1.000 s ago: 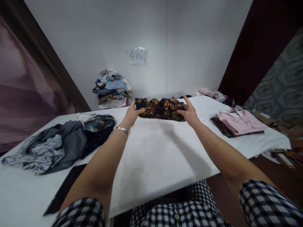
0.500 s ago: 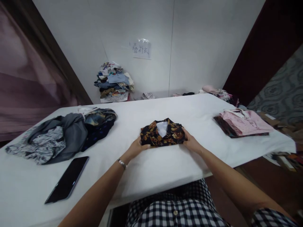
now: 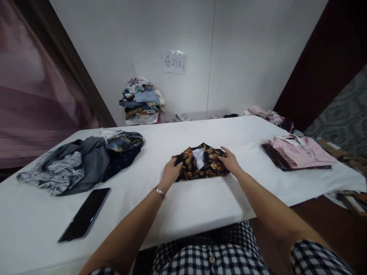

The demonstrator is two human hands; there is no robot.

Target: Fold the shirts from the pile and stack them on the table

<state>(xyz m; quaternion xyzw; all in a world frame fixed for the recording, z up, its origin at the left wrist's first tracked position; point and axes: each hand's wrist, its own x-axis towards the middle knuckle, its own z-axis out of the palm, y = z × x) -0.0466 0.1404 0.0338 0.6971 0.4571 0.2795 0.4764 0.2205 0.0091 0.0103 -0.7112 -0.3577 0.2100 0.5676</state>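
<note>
Hands sit on either side of a folded shirt (image 3: 210, 165), dark with a gold leaf print, which lies flat at the middle of the white counter (image 3: 200, 202) with its collar facing up. The left hand (image 3: 171, 170) curls its fingers over the shirt's left edge and the right hand (image 3: 229, 161) pinches the fabric at the right shoulder, so both are closed on cloth. Judging by this, the fold is made and the work is at the tidying stage, with edges being tugged square. Any move from here calls for both sides held evenly so the layers do not slip. Half a second ago the hands were at the shirt's near corners; now they are higher, beside the collar. A second ago the bundle was held up in the air, further away.
</note>
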